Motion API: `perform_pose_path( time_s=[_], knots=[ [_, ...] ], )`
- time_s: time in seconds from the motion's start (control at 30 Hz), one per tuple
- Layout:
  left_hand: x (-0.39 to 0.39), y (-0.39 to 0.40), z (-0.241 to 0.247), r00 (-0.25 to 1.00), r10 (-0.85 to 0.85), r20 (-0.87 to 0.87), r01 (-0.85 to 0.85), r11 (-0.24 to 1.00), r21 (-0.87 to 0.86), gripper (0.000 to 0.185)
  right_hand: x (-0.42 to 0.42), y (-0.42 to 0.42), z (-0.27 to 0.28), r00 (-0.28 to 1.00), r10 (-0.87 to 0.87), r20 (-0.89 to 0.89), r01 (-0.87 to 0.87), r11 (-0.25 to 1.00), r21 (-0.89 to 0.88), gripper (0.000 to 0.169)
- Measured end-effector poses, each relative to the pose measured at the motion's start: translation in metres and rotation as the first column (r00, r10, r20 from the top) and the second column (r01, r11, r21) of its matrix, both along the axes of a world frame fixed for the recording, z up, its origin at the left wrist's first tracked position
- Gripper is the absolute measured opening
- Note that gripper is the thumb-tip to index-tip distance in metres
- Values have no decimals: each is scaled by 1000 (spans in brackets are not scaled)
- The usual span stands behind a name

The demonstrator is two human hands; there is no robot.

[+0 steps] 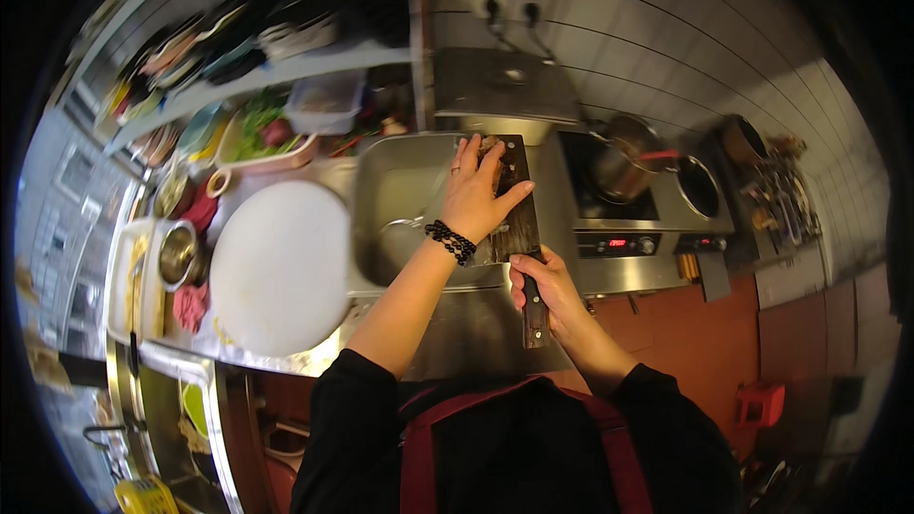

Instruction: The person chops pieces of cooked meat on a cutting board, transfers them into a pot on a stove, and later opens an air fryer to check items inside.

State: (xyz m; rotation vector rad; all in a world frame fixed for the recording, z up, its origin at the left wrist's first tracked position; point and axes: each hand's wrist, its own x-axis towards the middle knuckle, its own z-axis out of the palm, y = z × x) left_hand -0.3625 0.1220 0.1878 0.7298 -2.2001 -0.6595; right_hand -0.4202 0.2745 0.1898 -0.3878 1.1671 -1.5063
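My right hand (546, 289) grips the dark riveted handle of a cleaver (520, 225), whose broad blade points away from me over the right side of a steel sink (371, 178). Spread across the blade, my left hand (477, 189) presses against some brownish food (491, 146) that shows at its fingertips. What that food is I cannot tell. Small bits cling to the blade. A beaded bracelet (451, 243) circles my left wrist. Cloudy liquid seems to lie in the sink, where a curved shiny object (403, 225) shows near the bottom.
Left of the sink lies a round white cutting board (282, 268), with a metal bowl (178, 253) and pink cloths (191, 305) beyond it. A tray of greens (260, 125) stands behind. To the right, a pot (625, 164) sits on an induction cooktop (571, 185). A shelf (300, 71) overhangs the back left.
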Motion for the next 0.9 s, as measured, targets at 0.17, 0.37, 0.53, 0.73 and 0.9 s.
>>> perform_pose_path(
  time_s=[0.17, 0.37, 0.53, 0.73, 0.9],
  knots=[
    [-155, 35, 5, 981, -185, -50, 191, 968, 161, 78, -124, 49, 8, 986, -146, -78, 148, 989, 16, 11],
    [-258, 44, 24, 906, -245, -345, 379, 832, 405, 67, -272, 52, 6, 941, -330, -69, 332, 943, 6, 11],
    [-237, 48, 26, 842, -151, -518, 506, 554, 661, 61, -381, 16, -37, 897, -385, -219, 402, 915, 39, 13],
    [-160, 46, -8, 900, -17, -435, 376, 533, 758, 49, -435, -6, -68, 587, -208, -782, 530, 829, 177, 23],
    [-104, 62, -47, 930, -10, -368, 312, 553, 773, 35, -468, -1, -88, 118, 24, -993, 526, 846, 83, 27]
  ],
)
